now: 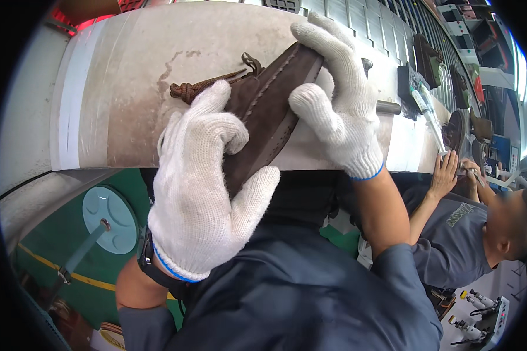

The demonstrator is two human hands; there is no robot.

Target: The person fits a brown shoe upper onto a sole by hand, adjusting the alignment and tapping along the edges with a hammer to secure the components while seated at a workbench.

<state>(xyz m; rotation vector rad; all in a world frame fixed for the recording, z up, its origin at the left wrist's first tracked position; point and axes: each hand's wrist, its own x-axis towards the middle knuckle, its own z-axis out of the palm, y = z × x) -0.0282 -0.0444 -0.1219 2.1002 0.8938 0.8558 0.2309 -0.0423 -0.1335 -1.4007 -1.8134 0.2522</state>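
A dark brown leather shoe [269, 111] with a stitched seam is held slantwise between my two hands, over the worktable's near edge. My left hand [196, 187], in a white knitted glove with a blue cuff, wraps round its lower end, with fingers curled over the upper and the thumb along the side. In a matching glove, my right hand [341, 108] grips the upper end, its fingers over the tip and its thumb against the side. A knotted brown lace [202, 88] trails leftward onto the table. The gloves hide both ends of the shoe in part.
The pale, stained worktable [129, 76] curves across the front. A short grey rod [388, 107] lies right of my right hand. Metal rollers [386, 35] run behind. At right a co-worker [451, 234] handles something small. A blue round-based stand [110, 219] is below left.
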